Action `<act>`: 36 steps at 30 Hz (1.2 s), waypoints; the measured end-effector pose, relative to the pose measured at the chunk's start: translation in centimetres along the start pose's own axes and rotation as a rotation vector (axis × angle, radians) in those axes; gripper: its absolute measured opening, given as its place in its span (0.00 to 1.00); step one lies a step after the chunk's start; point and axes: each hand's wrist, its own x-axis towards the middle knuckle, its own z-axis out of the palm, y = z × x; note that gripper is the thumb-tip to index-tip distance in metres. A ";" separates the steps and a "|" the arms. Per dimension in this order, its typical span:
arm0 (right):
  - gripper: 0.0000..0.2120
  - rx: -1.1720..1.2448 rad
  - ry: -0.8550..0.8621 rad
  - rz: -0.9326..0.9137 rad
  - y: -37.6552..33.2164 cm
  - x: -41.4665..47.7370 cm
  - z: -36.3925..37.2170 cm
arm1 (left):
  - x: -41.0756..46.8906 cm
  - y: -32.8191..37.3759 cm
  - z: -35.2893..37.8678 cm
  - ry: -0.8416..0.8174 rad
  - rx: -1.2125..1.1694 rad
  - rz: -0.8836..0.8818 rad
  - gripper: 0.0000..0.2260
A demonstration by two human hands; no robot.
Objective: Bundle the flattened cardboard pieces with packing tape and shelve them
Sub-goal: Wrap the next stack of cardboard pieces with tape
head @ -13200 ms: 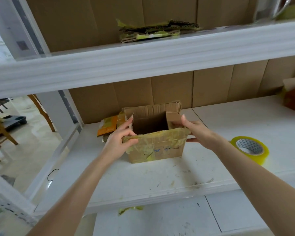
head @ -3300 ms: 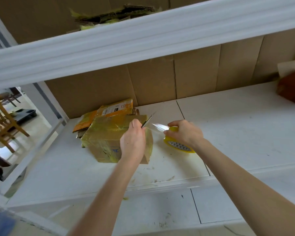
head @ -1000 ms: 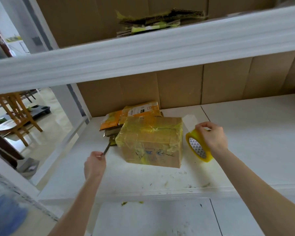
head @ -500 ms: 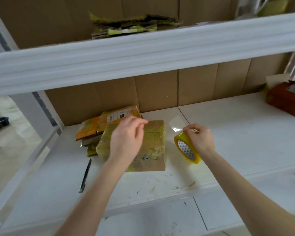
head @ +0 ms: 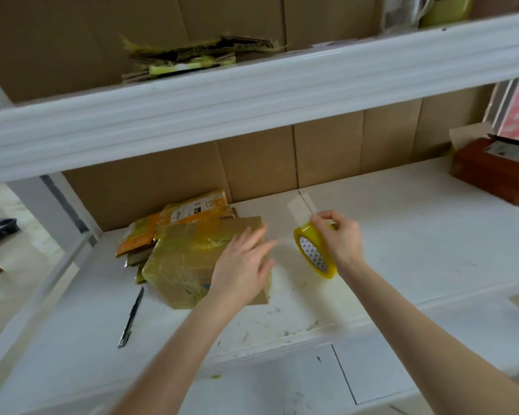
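A boxy cardboard bundle (head: 189,259), glossy with wrinkled yellowish tape, is sitting on the scuffed white shelf (head: 417,250). The left hand (head: 240,265) is lying on the bundle's right edge with its fingers straight and slightly spread; half a second ago they were curling above the top. At 3 o'clock, the right hand (head: 339,238) is pinching an upright packing tape roll (head: 313,257). A slim utility knife (head: 131,317) is lying at 7 o'clock. The white label on the orange mailers (head: 192,208) is unreadable.

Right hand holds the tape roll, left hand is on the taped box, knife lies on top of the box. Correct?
Wrong on the knife: the head view shows it on the shelf left of the taped box. Right hand holds the tape roll; left hand is on the box.
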 end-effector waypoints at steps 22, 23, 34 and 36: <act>0.03 0.182 -0.491 -0.038 -1.7 -1.5 3.2 | -7.7 3.0 -0.8 0.454 -1.108 -0.982 0.14; 0.04 0.193 -0.466 -0.029 -1.5 -1.7 2.5 | -7.7 3.1 -1.0 0.429 -1.085 -0.972 0.12; 0.07 0.144 -0.112 0.003 0.8 -3.6 -1.1 | -3.8 2.4 -1.0 0.243 -0.923 -0.711 0.21; 0.07 0.121 -0.071 0.029 0.7 -4.0 -0.4 | -3.7 2.3 -0.2 0.195 -0.779 -0.580 0.28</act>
